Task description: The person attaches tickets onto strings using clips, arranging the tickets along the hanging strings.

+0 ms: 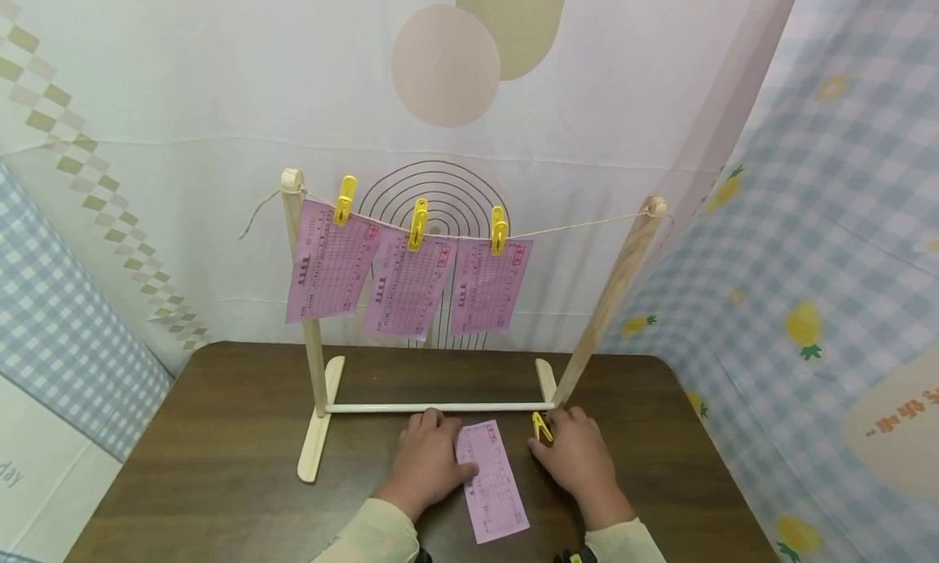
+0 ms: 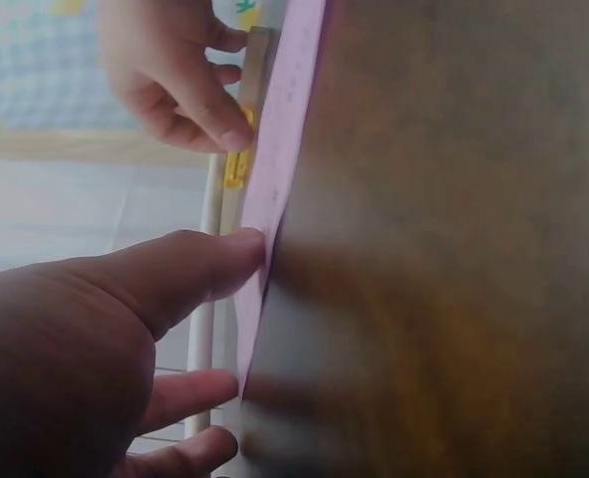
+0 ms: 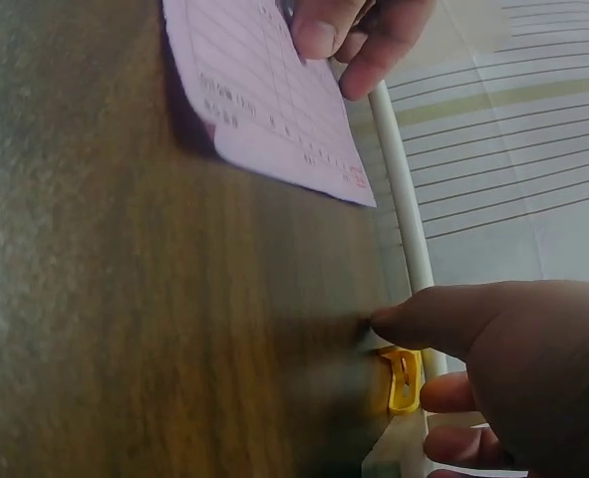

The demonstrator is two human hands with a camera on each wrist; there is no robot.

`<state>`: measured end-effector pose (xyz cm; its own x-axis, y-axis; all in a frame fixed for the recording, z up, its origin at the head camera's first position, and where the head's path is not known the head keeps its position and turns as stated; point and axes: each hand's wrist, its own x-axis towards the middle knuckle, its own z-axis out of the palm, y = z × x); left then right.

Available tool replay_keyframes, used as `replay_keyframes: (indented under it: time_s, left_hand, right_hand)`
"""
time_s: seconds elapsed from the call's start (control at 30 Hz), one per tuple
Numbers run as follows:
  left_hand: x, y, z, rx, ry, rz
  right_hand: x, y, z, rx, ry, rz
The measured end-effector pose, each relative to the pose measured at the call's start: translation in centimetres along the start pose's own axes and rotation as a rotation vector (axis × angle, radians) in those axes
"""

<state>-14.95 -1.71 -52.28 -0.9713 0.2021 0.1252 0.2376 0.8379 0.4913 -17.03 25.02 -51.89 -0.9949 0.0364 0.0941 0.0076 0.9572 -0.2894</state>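
Observation:
A pink printed slip (image 1: 491, 483) lies at the front middle of the table. My left hand (image 1: 431, 464) pinches its left edge, the thumb on the printed face and the fingers by the far side; the left wrist view shows the slip (image 2: 279, 149) nearly edge-on beside the thumb. A yellow clip (image 1: 541, 427) stands on the table near the rack's right foot. Around it my right hand (image 1: 583, 457) is spread, and in the right wrist view the thumb and fingers lie on either side of the clip (image 3: 405, 380), not closed on it.
Behind the hands stands a wooden rack with a left post (image 1: 314, 359), a right post (image 1: 612, 302) and a white crossbar (image 1: 440, 408). From its string (image 1: 579, 226) hang three pink slips (image 1: 330, 270) under yellow clips (image 1: 418, 225). Patterned cloths surround the table (image 1: 220, 465).

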Motion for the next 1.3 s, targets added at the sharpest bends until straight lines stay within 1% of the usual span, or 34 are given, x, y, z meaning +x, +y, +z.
replay_keyframes:
  time_s: [0.13, 0.23, 0.37, 0.5, 0.67, 0.77, 0.83, 0.9, 1.03, 1.17, 1.3]
  left_hand:
    - [0.0, -0.1, -0.2, -0.047, -0.016, 0.006]
    - [0.0, -0.2, -0.1, -0.081, -0.016, 0.028]
    - [0.0, -0.3, 0.2, -0.076, 0.001, 0.097]
    - [0.0, -0.3, 0.4, -0.07, -0.012, 0.165]
    - [0.0, -0.3, 0.5, -0.112, -0.028, 0.232]
    - [0.1, -0.3, 0.5, -0.15, -0.023, 0.253]
    - [0.3, -0.3, 0.5, -0.184, -0.029, 0.255]
    - [0.4, -0.3, 0.4, -0.227, -0.042, 0.24]
    - [0.7, -0.4, 0.1, -0.329, -0.074, 0.196]
    - [1.0, -0.6, -0.3, -0.44, -0.077, 0.168]
    - [1.3, -0.6, -0.7, -0.542, -0.066, 0.127]
  right_hand:
    - [0.0, 0.0, 0.2, 0.005, -0.005, -0.01]
    - [0.0, 0.2, 0.3, 0.018, -0.006, -0.023]
    - [0.1, 0.5, 0.3, 0.043, -0.001, -0.036]
    - [0.0, 0.7, 0.0, 0.076, -0.017, -0.034]
    - [0.0, 0.8, -0.2, 0.107, -0.029, -0.035]
    - [0.0, 1.0, -0.2, 0.143, -0.02, -0.053]
    - [0.1, 1.1, -0.2, 0.198, -0.012, -0.072]
    - [0.1, 1.3, -0.2, 0.275, -0.018, -0.07]
    - [0.3, 1.5, -0.6, 0.501, -0.065, -0.036]
    - [0.2, 1.5, -1.5, 0.694, -0.106, -0.014]
    - [0.2, 1.2, -2.7, 0.823, -0.136, -0.022]
